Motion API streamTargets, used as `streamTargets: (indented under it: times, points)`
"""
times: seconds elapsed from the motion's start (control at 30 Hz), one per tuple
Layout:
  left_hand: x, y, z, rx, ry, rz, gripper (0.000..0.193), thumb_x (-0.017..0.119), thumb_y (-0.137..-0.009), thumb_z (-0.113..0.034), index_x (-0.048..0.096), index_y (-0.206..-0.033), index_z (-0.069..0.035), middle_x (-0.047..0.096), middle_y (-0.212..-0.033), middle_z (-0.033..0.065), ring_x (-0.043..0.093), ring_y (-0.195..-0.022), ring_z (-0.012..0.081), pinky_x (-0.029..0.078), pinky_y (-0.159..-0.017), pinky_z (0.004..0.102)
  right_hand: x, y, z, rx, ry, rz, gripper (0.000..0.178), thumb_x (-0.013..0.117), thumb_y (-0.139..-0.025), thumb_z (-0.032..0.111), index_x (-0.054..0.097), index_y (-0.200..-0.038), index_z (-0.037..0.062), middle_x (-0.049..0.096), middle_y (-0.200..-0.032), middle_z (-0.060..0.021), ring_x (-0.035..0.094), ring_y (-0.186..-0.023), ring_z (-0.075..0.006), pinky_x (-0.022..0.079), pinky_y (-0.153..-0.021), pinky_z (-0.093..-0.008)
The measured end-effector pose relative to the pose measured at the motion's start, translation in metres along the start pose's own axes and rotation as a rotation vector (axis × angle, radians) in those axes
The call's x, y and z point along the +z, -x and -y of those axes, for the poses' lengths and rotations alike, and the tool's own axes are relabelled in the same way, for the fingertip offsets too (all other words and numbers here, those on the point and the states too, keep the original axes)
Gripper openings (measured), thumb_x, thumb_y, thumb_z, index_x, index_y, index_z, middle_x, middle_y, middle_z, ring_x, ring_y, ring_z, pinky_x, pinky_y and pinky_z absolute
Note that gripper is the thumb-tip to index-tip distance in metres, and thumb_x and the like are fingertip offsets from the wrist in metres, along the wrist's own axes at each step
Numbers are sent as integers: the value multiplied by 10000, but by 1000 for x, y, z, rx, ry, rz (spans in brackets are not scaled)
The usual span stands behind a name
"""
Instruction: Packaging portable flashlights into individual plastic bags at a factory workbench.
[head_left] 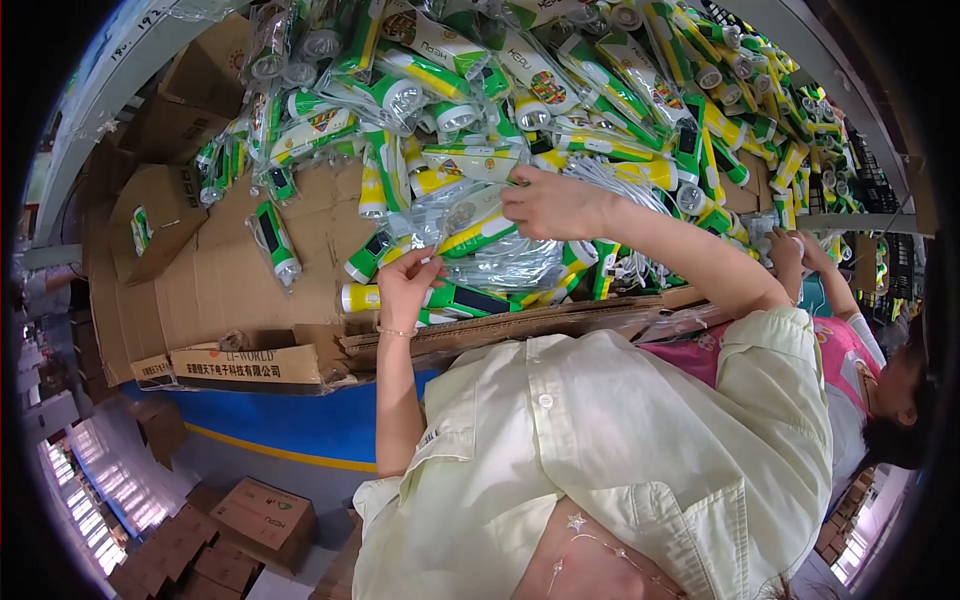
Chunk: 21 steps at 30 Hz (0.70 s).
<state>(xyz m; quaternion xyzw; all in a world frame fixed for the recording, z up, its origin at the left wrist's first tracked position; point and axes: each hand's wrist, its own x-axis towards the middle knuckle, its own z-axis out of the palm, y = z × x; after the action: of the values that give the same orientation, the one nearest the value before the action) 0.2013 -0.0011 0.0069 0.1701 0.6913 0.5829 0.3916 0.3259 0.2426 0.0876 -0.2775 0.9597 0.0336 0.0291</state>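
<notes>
My left hand (408, 285) pinches the near-left edge of a clear plastic bag (440, 215), thumb against fingers. Reaching across from the right, my right hand (560, 203) has its fingers closed at the bag's far-right side. Between the hands lies a green, yellow and white flashlight (478, 236), seemingly inside the bag; the plastic's glare blurs its outline. Below it is a stack of clear bags (515, 264). Beside my left wrist, a yellow and green flashlight (362, 297) rests on the cardboard. White cables (635, 265) lie bundled right of the stack.
Many bagged flashlights (430, 75) are heaped along the far side. One bagged flashlight (275, 240) lies apart on the cardboard sheet (330, 215). An opened carton (158, 220) stands at the left. Another person's hands (790, 250) work at the right. Closed cartons (262, 520) sit on the floor.
</notes>
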Motion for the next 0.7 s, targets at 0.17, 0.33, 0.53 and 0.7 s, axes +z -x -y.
streamTargets:
  times: [0.17,0.33,0.53,0.7]
  points:
    - [-2,0,1,3,-28,-10,228,607,-821,-6,616,-1036,71,657,-770,108,644,-668,142,532,-579,231,2,0,-8,118,-306,-271,101,660,-697,237,621,-653,156,546,-789,44,505,-906,-135,353,-841,-334]
    - [-1,0,0,0,-17,-5,222,601,-822,0,620,-1034,64,658,-768,108,645,-663,144,531,-578,231,8,6,-14,250,-434,-341,122,656,-737,266,617,-686,162,552,-788,55,514,-855,-127,355,-800,-320]
    - [1,0,1,4,-47,14,221,603,-821,2,627,-1032,60,662,-773,108,645,-664,142,529,-580,233,5,5,-7,107,-273,-192,185,650,-732,324,629,-657,157,573,-743,61,520,-788,-147,355,-759,-317]
    - [1,1,1,1,-27,18,237,607,-817,2,623,-1046,61,664,-771,107,644,-663,138,529,-575,233,-13,-9,6,154,-87,143,219,682,-671,327,641,-595,126,593,-696,31,518,-767,-165,356,-750,-321]
